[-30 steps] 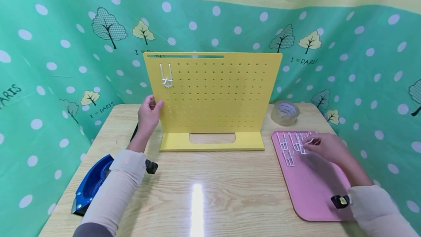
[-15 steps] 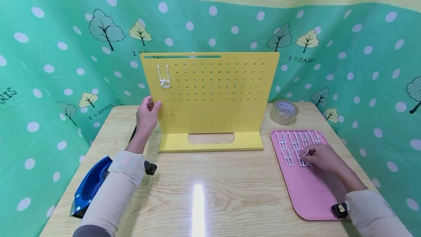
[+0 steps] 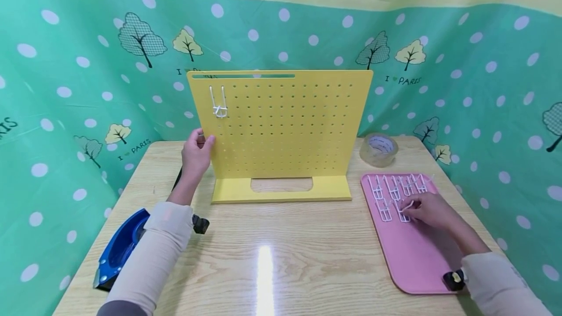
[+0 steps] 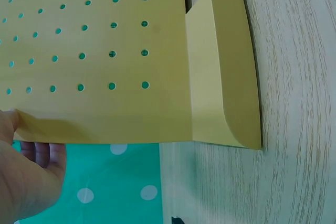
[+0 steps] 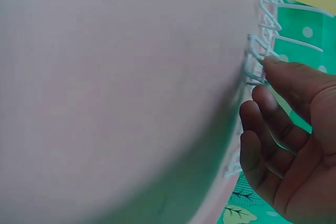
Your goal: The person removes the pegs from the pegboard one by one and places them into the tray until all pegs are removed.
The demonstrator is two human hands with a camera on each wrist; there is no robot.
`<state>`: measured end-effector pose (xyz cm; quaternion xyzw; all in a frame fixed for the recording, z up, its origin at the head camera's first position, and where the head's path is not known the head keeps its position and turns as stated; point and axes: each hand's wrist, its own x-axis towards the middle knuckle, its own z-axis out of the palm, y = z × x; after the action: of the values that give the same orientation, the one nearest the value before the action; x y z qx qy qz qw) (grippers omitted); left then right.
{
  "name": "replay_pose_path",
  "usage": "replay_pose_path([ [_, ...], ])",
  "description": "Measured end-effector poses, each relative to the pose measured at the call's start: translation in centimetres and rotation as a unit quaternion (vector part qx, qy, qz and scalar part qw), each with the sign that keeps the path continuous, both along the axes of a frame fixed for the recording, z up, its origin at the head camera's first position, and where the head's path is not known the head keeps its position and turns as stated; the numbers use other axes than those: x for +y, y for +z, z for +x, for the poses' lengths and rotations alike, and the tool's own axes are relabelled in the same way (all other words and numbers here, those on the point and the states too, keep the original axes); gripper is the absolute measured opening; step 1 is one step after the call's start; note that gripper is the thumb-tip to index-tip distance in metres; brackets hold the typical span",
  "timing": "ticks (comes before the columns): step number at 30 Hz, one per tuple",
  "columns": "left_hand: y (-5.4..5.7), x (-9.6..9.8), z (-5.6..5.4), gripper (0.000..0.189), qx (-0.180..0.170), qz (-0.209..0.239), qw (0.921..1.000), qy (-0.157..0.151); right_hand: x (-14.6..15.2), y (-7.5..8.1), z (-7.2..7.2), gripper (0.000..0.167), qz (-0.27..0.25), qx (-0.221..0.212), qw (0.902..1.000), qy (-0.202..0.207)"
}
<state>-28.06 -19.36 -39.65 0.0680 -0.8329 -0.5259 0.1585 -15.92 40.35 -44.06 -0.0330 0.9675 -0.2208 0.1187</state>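
A yellow pegboard (image 3: 285,126) stands upright on its base, with one white wire hook (image 3: 220,110) hung near its upper left corner. My left hand (image 3: 196,152) grips the board's left edge, thumb in front and fingers behind, as the left wrist view shows too. Over the pink tray (image 3: 421,262), my right hand (image 3: 432,211) pinches a white wire pegboard hook (image 3: 403,217) between thumb and fingers. That hook is low at the tray, in the front row; the right wrist view shows the thumb at its frame (image 5: 255,66). Several similar hooks (image 3: 394,190) lie in rows behind it.
A roll of clear tape (image 3: 379,150) stands behind the tray, right of the pegboard. A blue dustpan-like object (image 3: 120,247) lies at the left, partly under my left forearm. A green dotted curtain (image 3: 263,28) surrounds the wooden table (image 3: 228,257).
My right hand has come forward and down with the hook, from over the back row to the front row. In the last half second it has barely moved. My left hand keeps its grip.
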Motion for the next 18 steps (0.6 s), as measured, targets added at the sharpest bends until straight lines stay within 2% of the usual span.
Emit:
replay_pose_path([
  [4,0.0,0.0,0.0,0.038,-0.001,0.000,1.0000,0.002,0.2,1.2,-0.1,0.014,0.007,0.003,1.0000,0.002],
  [8,0.0,-0.2,0.0,0.038,-0.001,-0.002,1.0000,0.002,0.3,3.0,-0.4,0.018,0.024,0.035,0.9989,0.018],
  [12,0.1,-0.1,0.1,0.037,0.000,-0.002,1.0000,0.003,0.5,4.7,-1.1,0.018,0.024,0.074,0.9965,0.033],
  [18,0.2,-0.1,0.2,0.038,-0.003,0.000,1.0000,0.001,-0.1,7.4,-2.3,0.027,0.014,0.091,0.9951,0.036],
])
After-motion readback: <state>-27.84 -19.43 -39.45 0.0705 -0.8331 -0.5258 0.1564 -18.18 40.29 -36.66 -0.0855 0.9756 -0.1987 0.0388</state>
